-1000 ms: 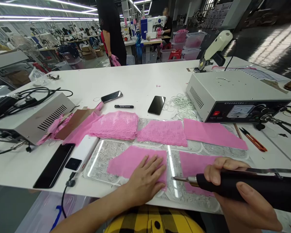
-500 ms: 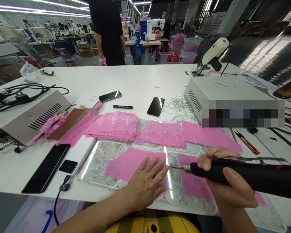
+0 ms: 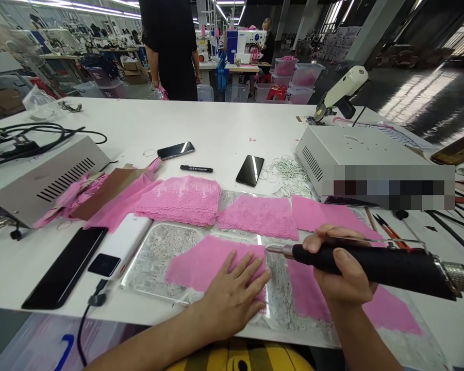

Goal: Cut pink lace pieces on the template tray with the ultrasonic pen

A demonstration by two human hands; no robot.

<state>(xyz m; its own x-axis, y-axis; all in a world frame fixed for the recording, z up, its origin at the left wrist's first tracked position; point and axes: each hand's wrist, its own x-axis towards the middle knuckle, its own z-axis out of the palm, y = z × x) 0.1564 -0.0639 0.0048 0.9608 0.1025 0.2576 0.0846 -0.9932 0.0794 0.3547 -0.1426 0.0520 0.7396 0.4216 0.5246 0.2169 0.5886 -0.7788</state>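
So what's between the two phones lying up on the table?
A black marker pen lies between the silver-edged phone and the black phone, seen in the head view.

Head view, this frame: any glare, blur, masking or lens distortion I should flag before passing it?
Head view: ceiling strip lights reflect as a bright streak on the clear plate by the left hand; a pixelated block masks the front panel of the white machine box; wide-angle bending curves the table edge; the right hand and black handheld tool are sharp; the background is softer.
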